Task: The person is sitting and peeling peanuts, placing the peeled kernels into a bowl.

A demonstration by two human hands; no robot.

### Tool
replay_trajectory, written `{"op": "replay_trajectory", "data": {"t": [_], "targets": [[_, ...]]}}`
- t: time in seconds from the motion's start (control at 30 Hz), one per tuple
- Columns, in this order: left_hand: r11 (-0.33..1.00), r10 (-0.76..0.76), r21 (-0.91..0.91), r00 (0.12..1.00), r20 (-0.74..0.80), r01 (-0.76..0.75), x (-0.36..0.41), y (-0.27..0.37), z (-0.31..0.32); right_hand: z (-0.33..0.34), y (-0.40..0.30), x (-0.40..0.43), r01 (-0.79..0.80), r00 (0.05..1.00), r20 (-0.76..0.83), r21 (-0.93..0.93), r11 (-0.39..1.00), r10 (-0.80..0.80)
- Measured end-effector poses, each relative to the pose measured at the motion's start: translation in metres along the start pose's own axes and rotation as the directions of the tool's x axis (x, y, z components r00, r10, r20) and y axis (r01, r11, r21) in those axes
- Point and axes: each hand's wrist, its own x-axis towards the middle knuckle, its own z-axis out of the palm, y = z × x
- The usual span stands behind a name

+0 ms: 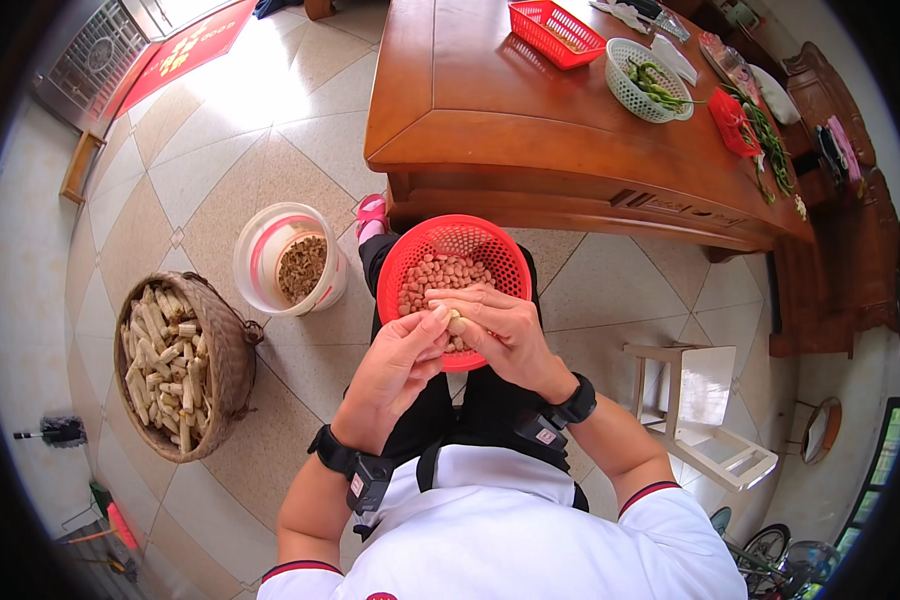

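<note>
A red plastic colander rests on my lap between my legs, with many pinkish shelled peanuts lying in it. Above its near side my two hands meet at the fingertips. My left hand pinches a small pale piece, apparently a peanut pod, between thumb and fingers. The thumb and fingers of my right hand grip the same piece from the other side. Fingers cover most of it, so whether the shell is cracked cannot be seen.
On the floor at left stand a white bucket holding brown shell pieces and a woven basket of bare corncobs. A wooden table ahead carries a basket of green peppers. A pale wooden chair stands at right.
</note>
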Motion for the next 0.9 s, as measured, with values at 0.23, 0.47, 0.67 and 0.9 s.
{"op": "replay_trajectory", "data": {"t": [0.23, 0.47, 0.67, 0.9], "targets": [[1.000, 0.029, 0.010, 0.999, -0.044, -0.029, -0.001, 0.000, 0.007, 0.003, -0.004, 0.003, -0.057, 0.998, -0.026, 0.010, 0.998, 0.057], [0.996, 0.084, -0.001, 0.995, -0.052, -0.084, -0.001, -0.002, 0.002, -0.006, -0.006, 0.001, -0.152, 0.981, -0.131, -0.043, 0.987, 0.145], [0.997, 0.080, 0.018, 0.995, -0.064, -0.079, 0.001, -0.004, 0.004, -0.007, -0.012, 0.003, -0.212, 0.972, -0.102, -0.009, 0.977, 0.210], [0.985, 0.115, 0.132, 0.993, -0.028, -0.111, 0.001, -0.003, 0.001, -0.007, -0.014, 0.003, -0.295, 0.952, -0.055, 0.103, 0.950, 0.302]]}}
